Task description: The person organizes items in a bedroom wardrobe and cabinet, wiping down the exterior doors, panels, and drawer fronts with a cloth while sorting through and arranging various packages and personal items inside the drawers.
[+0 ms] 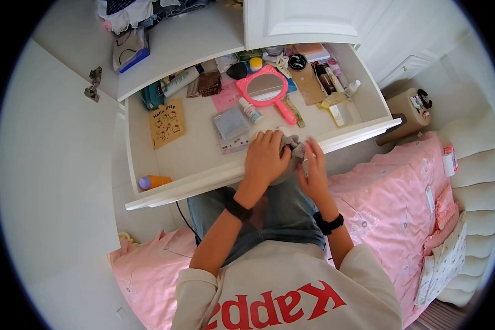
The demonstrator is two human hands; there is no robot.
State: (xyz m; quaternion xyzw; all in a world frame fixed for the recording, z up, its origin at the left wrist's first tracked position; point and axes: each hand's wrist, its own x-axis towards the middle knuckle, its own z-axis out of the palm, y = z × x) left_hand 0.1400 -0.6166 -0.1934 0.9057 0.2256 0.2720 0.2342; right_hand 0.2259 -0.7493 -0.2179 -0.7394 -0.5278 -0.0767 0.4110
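Note:
My left hand [265, 158] is over the front edge of the open white drawer [187, 190], its fingers closed on a crumpled grey cloth [293, 147]. Beside the cloth's right side is my right hand [313, 173], fingers stretched and thumb apart, slightly blurred. Whether its fingertips touch the cloth I cannot tell. Just beyond my hands in the drawer lie a pink hand mirror [265, 88], a small white bottle [251, 111] and a clear flat case [231, 123].
A Hello Kitty envelope [168, 123] and an orange bottle [157, 182] lie at the drawer's left. Tubes and cosmetics fill its back. An open cabinet door [55, 165] stands left; a pink-covered bed [379, 187] is behind and right.

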